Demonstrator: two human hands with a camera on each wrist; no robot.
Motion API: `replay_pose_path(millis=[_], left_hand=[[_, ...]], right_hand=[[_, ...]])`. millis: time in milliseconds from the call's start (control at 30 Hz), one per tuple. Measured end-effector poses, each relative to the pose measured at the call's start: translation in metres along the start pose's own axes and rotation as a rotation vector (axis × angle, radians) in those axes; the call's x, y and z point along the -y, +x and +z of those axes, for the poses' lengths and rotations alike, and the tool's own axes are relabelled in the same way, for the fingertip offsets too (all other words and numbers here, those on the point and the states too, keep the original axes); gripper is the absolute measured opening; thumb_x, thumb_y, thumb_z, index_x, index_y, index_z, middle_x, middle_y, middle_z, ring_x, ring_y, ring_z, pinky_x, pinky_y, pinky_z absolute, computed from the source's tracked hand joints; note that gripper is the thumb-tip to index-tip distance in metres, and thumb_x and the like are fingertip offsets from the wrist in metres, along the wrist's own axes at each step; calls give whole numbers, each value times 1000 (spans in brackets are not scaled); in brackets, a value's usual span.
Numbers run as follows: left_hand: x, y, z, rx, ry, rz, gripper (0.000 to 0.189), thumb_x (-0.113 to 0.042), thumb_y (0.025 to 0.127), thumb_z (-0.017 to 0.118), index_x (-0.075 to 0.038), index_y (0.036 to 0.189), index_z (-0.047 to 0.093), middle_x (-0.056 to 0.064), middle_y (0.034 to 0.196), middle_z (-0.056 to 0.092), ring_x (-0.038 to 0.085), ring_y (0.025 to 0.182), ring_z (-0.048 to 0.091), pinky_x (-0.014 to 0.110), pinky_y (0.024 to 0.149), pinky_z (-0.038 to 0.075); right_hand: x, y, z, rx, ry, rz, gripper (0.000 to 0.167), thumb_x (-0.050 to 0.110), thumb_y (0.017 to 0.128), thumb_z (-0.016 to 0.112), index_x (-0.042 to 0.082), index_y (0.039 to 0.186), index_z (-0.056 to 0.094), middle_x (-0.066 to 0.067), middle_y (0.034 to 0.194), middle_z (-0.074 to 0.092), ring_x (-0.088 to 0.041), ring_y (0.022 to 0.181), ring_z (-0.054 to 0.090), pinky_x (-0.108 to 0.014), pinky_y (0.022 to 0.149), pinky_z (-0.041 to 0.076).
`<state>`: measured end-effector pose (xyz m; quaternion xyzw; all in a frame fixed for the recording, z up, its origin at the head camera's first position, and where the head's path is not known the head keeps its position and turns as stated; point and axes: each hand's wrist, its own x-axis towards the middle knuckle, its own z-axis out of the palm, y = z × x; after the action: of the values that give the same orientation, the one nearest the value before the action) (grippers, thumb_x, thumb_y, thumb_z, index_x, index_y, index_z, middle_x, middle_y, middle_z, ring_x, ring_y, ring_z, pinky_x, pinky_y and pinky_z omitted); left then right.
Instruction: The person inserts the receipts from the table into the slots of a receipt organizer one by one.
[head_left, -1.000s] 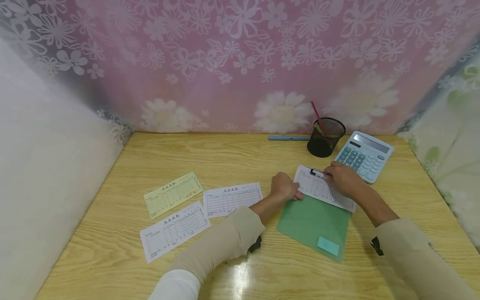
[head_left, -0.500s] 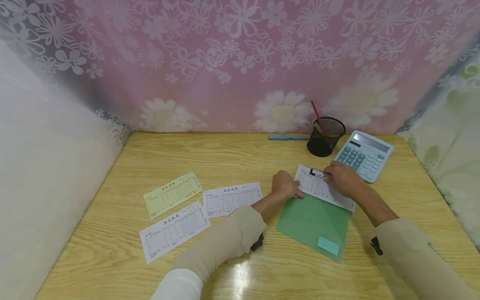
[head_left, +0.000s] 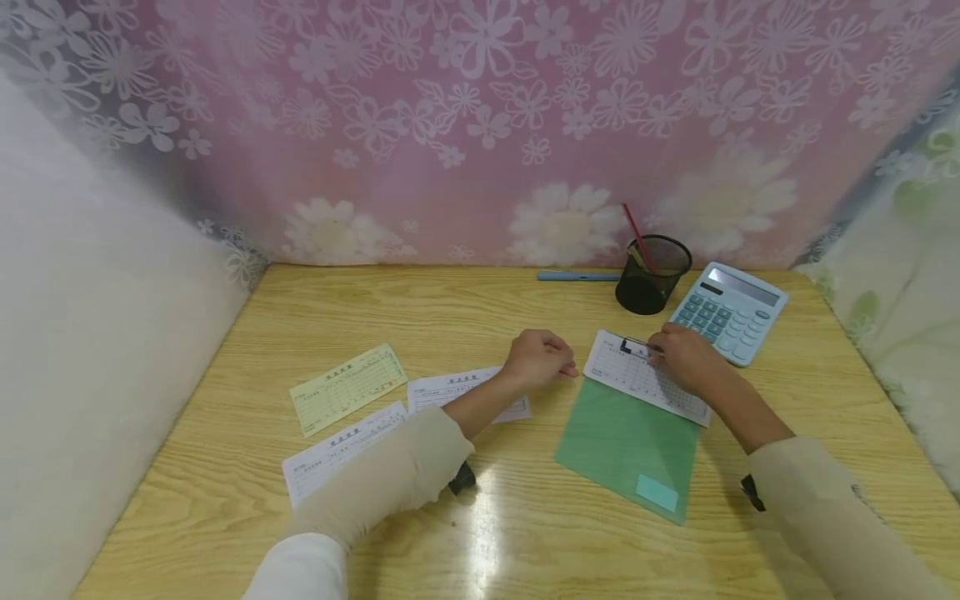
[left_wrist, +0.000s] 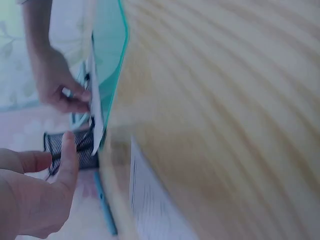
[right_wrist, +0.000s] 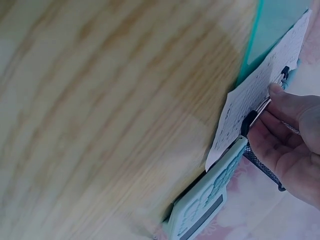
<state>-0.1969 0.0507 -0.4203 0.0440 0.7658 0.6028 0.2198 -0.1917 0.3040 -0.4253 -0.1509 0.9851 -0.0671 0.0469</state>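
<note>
My right hand [head_left: 686, 358] pinches the wire clip [right_wrist: 262, 106] at the top of a green translucent clipboard [head_left: 630, 442], thumb on the near side in the right wrist view. Under that clip lies a white printed form [head_left: 626, 375], covering the board's upper part; its right portion is partly behind the hand. My left hand [head_left: 538, 358] hovers just left of the form's corner, apart from it. In the left wrist view its thumb and index finger are spread, with nothing between them. A pale blue label [head_left: 657, 492] is on the board's lower right.
Left on the wooden table [head_left: 510, 542] lie a yellow form [head_left: 347, 388] and two white forms, one [head_left: 442, 392] partly under my left forearm, the other [head_left: 337, 454] under the sleeve. Behind the clipboard stand a mesh pen cup [head_left: 642, 292], a blue pen [head_left: 573, 276] and a calculator [head_left: 731, 308].
My left hand has let go of the left edge of the form and clipboard and moved a little to the left. The right hand stays on the clip.
</note>
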Motion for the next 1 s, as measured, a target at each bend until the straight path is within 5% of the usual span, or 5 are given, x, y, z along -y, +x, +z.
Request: replay_pose_path(millis=[267, 467, 667, 833, 1000], left_hand=[[2, -24, -79, 40, 131, 25, 28, -20, 93, 62, 0, 113, 61, 21, 111, 66, 32, 100, 68, 39, 88, 56], [25, -47, -149, -106, 214, 51, 36, -28, 92, 63, -3, 117, 60, 17, 114, 65, 31, 106, 63, 43, 92, 54], [56, -74, -210, -222, 391, -39, 51, -38, 92, 61, 0, 126, 54, 17, 122, 60, 32, 112, 58, 41, 90, 53], [81, -95, -248, -285, 471, -101, 61, -44, 91, 59, 2, 130, 50, 22, 126, 56, 36, 113, 54, 38, 85, 54], [94, -116, -268, -344, 484, -111, 69, -48, 88, 62, 3, 132, 48, 23, 127, 55, 36, 113, 54, 36, 82, 55]], right_hand=[[-1, 0, -3, 19, 1, 15, 27, 13, 89, 66, -5, 110, 65, -15, 95, 60, -26, 82, 58, -46, 76, 51], [0, 0, -4, 13, 8, 22, 27, 12, 89, 66, -5, 109, 65, -16, 95, 60, -26, 82, 57, -45, 76, 51], [0, 0, -3, 21, 15, 37, 27, 13, 89, 66, -5, 109, 65, -15, 95, 60, -27, 83, 58, -45, 76, 51], [-1, 1, -1, 19, 23, 34, 26, 13, 89, 66, -5, 108, 65, -15, 95, 60, -26, 84, 57, -46, 77, 50], [-1, 1, 1, 8, 20, 29, 26, 13, 89, 66, -4, 107, 65, -14, 94, 60, -26, 82, 57, -45, 76, 50]])
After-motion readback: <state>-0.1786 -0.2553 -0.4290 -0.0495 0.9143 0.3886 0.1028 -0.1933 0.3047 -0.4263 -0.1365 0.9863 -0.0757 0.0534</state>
